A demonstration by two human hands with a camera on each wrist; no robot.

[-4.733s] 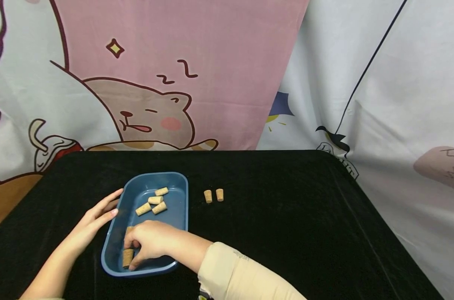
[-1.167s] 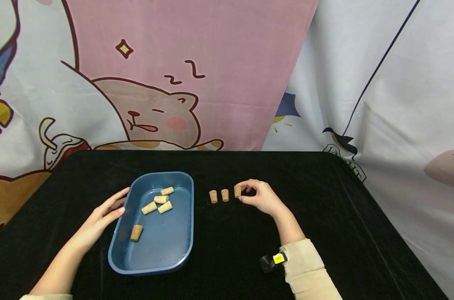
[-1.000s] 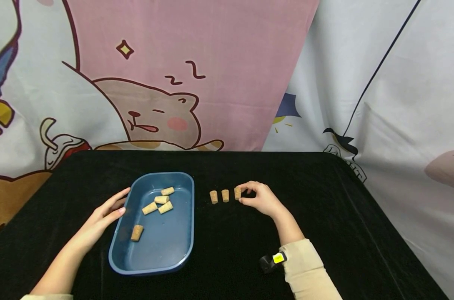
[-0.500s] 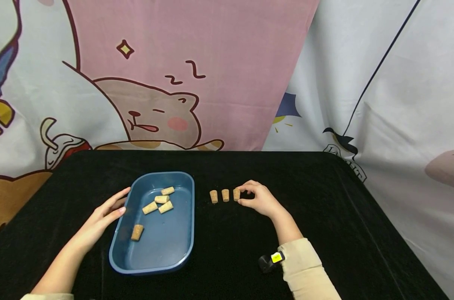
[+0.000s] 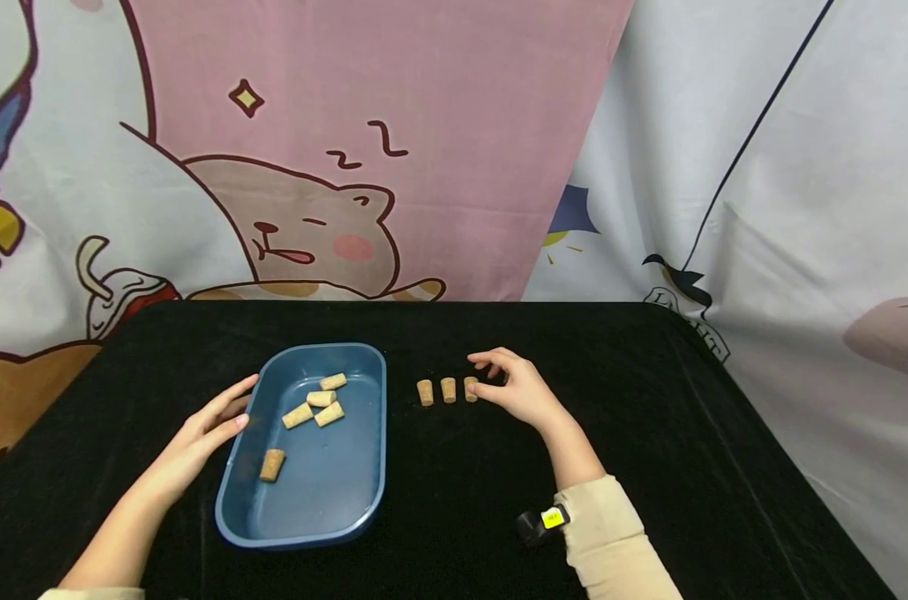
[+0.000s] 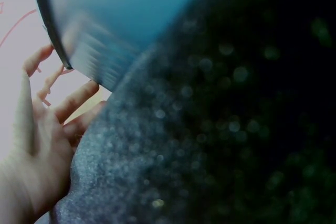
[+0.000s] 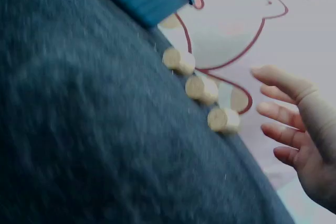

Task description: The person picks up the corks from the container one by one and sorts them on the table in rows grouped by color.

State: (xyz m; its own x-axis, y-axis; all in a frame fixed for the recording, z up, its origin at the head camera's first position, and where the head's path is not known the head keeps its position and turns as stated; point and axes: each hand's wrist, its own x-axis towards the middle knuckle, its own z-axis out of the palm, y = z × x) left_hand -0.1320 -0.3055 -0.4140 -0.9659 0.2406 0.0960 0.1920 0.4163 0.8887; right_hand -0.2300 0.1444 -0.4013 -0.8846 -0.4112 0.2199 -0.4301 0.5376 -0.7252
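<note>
My left hand [image 5: 198,437] touches the left rim of a blue plastic tray [image 5: 329,500], fingers extended along its outside. In the left wrist view its fingertips meet the tray wall [image 6: 131,9]. My right hand [image 5: 521,392] is beside the rightmost cork [image 5: 469,394], thumb and fingers spread. The right wrist view shows nothing between those fingers, apart from the cork [image 7: 224,120]. That cork is in line with a middle cork [image 5: 448,390] and a left cork [image 5: 424,392] on the black cloth, evenly spaced.
Inside the tray lie several pale corks [image 5: 298,416] in the far half and a browner cork [image 5: 272,465] near its left wall. A black cloth [image 5: 611,375] covers the table. Behind it hangs a printed curtain [image 5: 461,125].
My right hand moved from the tray, carrying a brown cork to the right end of the row. There its fingers shifted the cork slightly left, then opened off it. My left hand stays at the tray.
</note>
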